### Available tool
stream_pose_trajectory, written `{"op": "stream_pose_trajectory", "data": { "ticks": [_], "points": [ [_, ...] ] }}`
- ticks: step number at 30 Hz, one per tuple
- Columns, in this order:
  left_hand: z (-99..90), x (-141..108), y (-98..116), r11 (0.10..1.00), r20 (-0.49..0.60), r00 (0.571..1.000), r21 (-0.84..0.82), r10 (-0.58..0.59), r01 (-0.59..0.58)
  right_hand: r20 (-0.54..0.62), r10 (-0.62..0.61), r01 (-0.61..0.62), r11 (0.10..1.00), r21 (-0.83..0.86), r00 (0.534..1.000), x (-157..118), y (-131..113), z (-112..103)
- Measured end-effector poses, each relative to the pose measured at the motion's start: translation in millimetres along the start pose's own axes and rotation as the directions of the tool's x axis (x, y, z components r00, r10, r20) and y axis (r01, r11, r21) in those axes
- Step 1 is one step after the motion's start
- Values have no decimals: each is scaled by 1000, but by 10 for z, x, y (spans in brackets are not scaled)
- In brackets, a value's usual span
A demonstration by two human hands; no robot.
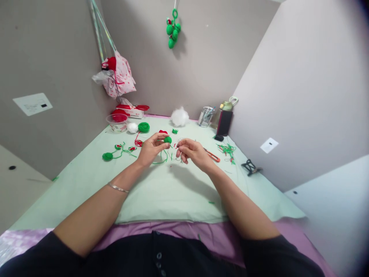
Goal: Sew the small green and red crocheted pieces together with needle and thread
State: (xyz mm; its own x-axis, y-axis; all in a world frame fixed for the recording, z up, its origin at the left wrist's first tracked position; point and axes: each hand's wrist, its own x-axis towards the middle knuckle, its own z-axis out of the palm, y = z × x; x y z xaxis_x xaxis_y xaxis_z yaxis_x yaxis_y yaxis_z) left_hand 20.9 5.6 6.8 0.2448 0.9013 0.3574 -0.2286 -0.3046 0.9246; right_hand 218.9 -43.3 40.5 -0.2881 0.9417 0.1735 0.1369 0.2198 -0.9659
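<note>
My left hand (151, 149) grips a small green crocheted ball (167, 140) between thumb and fingers, above the middle of the table. Green yarn tails (162, 157) hang below it. Just to the right, my right hand (192, 152) is closed in a pinch near the ball; what its fingertips hold is too small to make out. A thin dark strand shows beneath those fingers. Behind the hands lie a red piece (163, 132) and a small green knotted piece (175, 131). Another green crocheted ball (107, 156) with yarn tails rests to the left.
A green yarn ball (143, 127), white stuffing (180, 117) and a clear tub (117, 125) stand at the back. Right of my hands are an orange cutter (212, 155), green yarn scraps (227, 150), a black claw clip (250, 167) and a bottle (225, 119). Crocheted green balls (172, 34) hang on the wall.
</note>
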Motion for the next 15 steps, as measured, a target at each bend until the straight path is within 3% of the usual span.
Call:
{"op": "stream_pose_trajectory", "data": {
  "ticks": [7,15],
  "points": [
    [29,-20,-3,998,31,998,-33,-47,48,-151,-85,50,973,-225,985,-7,-14,92],
    [42,-33,11,999,34,999,-23,-31,32,-142,-61,19,960,-280,988,-4,58,108]
  ]
}}
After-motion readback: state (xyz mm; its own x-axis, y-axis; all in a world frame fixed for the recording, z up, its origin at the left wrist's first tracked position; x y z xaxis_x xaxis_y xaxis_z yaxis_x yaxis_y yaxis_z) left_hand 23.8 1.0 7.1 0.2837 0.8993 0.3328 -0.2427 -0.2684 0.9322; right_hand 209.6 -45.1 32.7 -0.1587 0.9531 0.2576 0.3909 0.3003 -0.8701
